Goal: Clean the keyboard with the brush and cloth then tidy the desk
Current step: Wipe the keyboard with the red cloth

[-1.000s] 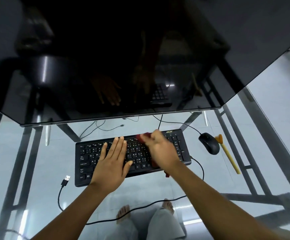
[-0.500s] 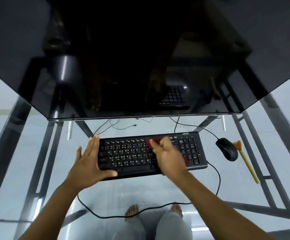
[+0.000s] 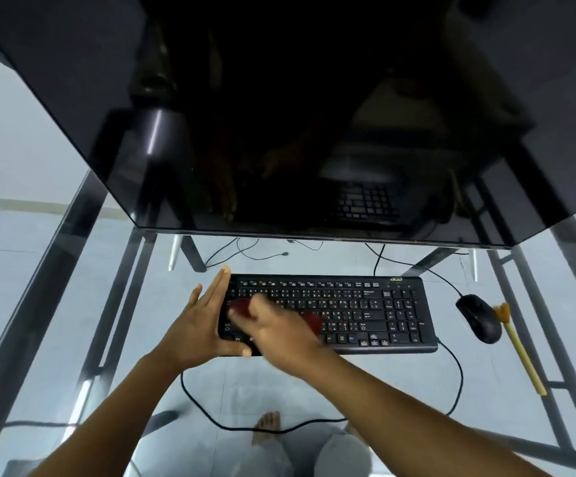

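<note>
We are bracing the left end of the keyboard with our flat, straight-fingered left hand against sliding, while our right hand, clamped on the red cloth, is wiping the left keys.

One keyboard, one mouse and one yellow-handled brush lie on the single glass worktop, the mouse and brush toward its right edge. One red cloth lies on the keys. One monitor stands along the far edge. Two hands show: the left hand and the right hand. The cables cannot be counted.
</note>
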The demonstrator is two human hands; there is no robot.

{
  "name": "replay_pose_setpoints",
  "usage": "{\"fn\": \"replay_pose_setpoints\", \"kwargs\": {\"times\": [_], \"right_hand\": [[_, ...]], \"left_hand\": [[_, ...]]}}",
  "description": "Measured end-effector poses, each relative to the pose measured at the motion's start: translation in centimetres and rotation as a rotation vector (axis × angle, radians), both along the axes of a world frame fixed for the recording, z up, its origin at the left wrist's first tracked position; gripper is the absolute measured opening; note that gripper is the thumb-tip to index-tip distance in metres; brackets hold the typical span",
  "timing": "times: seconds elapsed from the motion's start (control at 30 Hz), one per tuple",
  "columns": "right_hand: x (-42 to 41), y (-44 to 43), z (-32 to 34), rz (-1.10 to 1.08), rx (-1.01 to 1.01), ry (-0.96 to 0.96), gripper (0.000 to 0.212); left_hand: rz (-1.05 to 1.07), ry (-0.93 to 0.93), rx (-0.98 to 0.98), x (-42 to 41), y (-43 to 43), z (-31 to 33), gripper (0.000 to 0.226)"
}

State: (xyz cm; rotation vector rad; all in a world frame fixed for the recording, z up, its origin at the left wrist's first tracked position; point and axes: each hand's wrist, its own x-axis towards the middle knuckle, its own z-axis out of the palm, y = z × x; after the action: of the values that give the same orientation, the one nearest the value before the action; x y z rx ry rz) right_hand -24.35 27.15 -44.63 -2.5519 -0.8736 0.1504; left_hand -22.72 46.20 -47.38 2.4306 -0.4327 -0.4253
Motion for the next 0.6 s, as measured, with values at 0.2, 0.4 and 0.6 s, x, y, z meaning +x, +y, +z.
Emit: {"fn": "replay_pose_setpoints", "kwargs": {"times": [0.2,0.4,0.6], "right_hand": [[4.6,-0.6,-0.2,-0.288,0.043,-0.026,0.04],[-1.0,2.3,-0.3,-0.004,-0.005,0.122,0.032],[0.8,-1.3,2.0,-0.335,0.176,0.065,0.034]], "left_hand": [[-0.016,0.003,0.018,0.3,-0.1,0.2,0.147],[-0.056,-0.075,0.048,0.5,0.2,-0.1,0.141],[0.273,0.068,-0.172,-0.7,-0.6,3.9,0.093]]}}
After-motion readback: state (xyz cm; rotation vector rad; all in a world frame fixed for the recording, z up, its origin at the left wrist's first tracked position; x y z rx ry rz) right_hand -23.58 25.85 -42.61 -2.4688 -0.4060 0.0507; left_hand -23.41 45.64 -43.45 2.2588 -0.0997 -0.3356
